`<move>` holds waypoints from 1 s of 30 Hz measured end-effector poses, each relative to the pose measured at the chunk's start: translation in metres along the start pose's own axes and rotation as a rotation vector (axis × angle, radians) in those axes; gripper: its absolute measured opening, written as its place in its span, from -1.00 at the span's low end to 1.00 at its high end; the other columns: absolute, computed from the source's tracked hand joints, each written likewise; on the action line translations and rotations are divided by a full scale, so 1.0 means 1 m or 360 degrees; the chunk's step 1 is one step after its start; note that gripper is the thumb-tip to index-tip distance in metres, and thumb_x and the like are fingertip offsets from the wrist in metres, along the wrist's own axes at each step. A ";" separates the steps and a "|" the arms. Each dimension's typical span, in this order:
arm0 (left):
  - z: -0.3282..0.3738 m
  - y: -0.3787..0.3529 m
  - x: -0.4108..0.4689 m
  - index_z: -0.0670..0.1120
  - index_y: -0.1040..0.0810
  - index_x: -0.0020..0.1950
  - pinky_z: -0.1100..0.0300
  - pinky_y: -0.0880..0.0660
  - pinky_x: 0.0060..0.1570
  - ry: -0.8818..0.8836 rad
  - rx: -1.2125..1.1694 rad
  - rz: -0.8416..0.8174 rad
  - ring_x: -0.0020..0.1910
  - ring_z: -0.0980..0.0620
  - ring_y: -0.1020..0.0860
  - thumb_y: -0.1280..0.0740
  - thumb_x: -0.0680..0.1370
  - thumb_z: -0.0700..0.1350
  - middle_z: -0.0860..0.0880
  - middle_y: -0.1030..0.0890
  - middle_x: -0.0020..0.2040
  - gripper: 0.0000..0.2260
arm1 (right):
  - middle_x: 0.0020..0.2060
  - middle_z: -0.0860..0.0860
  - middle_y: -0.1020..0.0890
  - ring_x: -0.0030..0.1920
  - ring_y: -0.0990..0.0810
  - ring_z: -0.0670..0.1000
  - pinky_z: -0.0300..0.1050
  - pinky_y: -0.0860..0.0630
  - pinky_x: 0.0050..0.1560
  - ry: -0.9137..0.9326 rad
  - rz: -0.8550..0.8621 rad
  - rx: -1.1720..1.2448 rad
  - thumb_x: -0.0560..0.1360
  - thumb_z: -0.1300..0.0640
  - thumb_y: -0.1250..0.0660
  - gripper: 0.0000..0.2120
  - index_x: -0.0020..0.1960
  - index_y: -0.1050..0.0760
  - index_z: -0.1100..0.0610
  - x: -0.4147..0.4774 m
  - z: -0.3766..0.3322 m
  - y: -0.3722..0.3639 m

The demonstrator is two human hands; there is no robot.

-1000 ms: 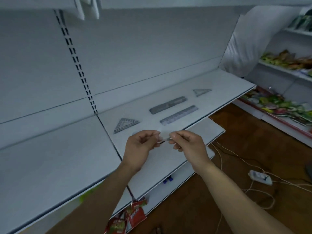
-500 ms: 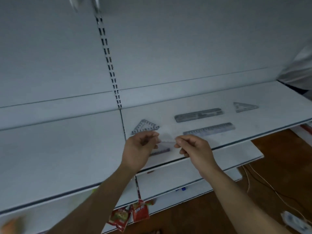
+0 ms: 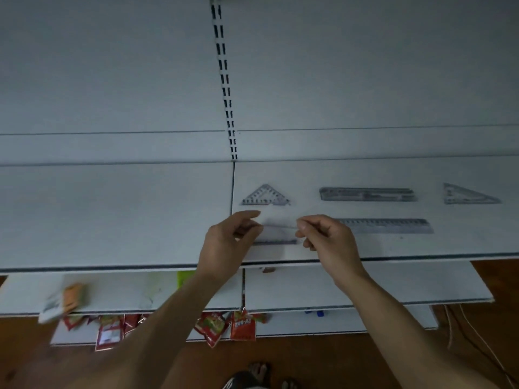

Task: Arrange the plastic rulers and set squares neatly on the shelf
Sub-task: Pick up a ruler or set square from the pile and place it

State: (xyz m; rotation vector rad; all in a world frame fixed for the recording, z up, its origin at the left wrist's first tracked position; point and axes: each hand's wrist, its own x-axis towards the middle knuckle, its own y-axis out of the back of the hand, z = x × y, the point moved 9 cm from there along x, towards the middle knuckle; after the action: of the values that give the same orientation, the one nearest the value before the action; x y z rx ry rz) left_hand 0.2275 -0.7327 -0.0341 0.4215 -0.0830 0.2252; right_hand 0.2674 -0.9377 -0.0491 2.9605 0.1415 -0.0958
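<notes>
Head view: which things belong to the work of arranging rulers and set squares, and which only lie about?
Belong to the job:
left hand and right hand, both pinching a clear plastic piece
back ruler, front ruler
left set square, right set square
shelf

Only lying about:
red packets below
orange packet at lower left

Left of the seam the shelf (image 3: 112, 214) shows wide bare surface. Right of it lie the left set square (image 3: 265, 195), back ruler (image 3: 366, 194), front ruler (image 3: 384, 226) and right set square (image 3: 466, 195), bare lanes between them. Left hand (image 3: 227, 242) and right hand (image 3: 328, 240) pinch a clear ruler (image 3: 278, 234) over the front-left corner.
</notes>
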 end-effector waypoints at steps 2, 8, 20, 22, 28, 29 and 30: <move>0.000 0.005 -0.002 0.00 -0.62 0.15 0.44 -0.50 -0.13 -0.0045 0.0093 0.0051 -0.18 0.24 -0.62 -0.42 0.50 -0.14 0.11 -0.67 -0.16 -0.78 | -0.27 -0.06 -0.68 -0.32 -0.59 -0.13 -0.32 -0.51 -0.23 0.0054 -0.0059 -0.0029 0.52 0.20 -0.35 -0.88 0.00 -0.61 0.04 -0.001 0.000 -0.004; 0.004 0.018 -0.007 0.00 -0.65 0.13 0.40 -0.48 -0.07 -0.0351 0.0526 0.0143 -0.08 0.24 -0.54 -0.44 0.47 -0.05 0.18 -0.62 -0.07 -0.76 | -0.19 -0.15 -0.61 -0.17 -0.56 -0.19 -0.39 -0.49 -0.12 0.0560 -0.0110 -0.0551 0.47 0.16 -0.41 -0.77 0.13 -0.60 0.07 -0.007 -0.012 -0.006; -0.021 0.009 -0.001 -0.02 -0.69 0.06 0.32 -0.35 -0.04 -0.0422 0.0712 0.0105 -0.05 0.18 -0.42 -0.43 0.45 0.03 0.05 -0.61 -0.05 -0.77 | -0.14 -0.04 -0.55 -0.07 -0.44 -0.18 -0.51 -0.30 0.00 0.0853 -0.0055 -0.1039 0.43 0.13 -0.46 -0.79 0.05 -0.65 0.15 -0.002 -0.004 -0.012; -0.023 0.009 -0.001 -0.02 -0.69 0.05 0.31 -0.35 -0.03 -0.0424 0.0719 0.0096 -0.05 0.16 -0.43 -0.45 0.45 0.02 0.05 -0.61 -0.05 -0.77 | -0.13 -0.03 -0.56 -0.07 -0.46 -0.14 -0.43 -0.34 -0.01 0.0839 -0.0070 -0.1041 0.44 0.13 -0.46 -0.80 0.04 -0.65 0.15 -0.001 -0.002 -0.013; -0.026 0.007 -0.003 -0.01 -0.69 0.05 0.29 -0.37 -0.02 -0.0423 0.0718 0.0007 -0.04 0.10 -0.48 -0.31 0.47 0.19 0.06 -0.61 -0.03 -0.65 | -0.11 -0.04 -0.56 -0.06 -0.48 -0.10 -0.30 -0.39 -0.01 0.0838 -0.0130 -0.1085 0.43 0.14 -0.47 -0.81 0.03 -0.66 0.14 0.000 0.000 -0.014; -0.028 0.008 -0.003 -0.01 -0.68 0.05 0.29 -0.38 -0.01 -0.0414 0.0715 -0.0011 -0.03 0.10 -0.48 -0.30 0.46 0.20 0.06 -0.61 -0.02 -0.63 | -0.11 -0.04 -0.56 -0.06 -0.47 -0.12 -0.33 -0.38 -0.01 0.0830 -0.0134 -0.1084 0.43 0.14 -0.47 -0.81 0.03 -0.66 0.13 0.001 0.000 -0.014; -0.028 0.008 -0.003 -0.01 -0.68 0.06 0.29 -0.37 0.01 -0.0407 0.0719 -0.0027 -0.01 0.10 -0.48 -0.30 0.46 0.20 0.06 -0.61 0.00 -0.63 | -0.10 -0.04 -0.56 -0.05 -0.46 -0.12 -0.35 -0.36 -0.01 0.0823 -0.0139 -0.1083 0.43 0.14 -0.47 -0.81 0.04 -0.66 0.13 0.001 0.000 -0.014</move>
State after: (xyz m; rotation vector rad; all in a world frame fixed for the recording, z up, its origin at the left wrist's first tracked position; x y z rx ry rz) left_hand 0.2233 -0.7148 -0.0574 0.8997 -0.2823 0.1714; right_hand 0.2667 -0.9239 -0.0520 2.2344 0.2994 0.5880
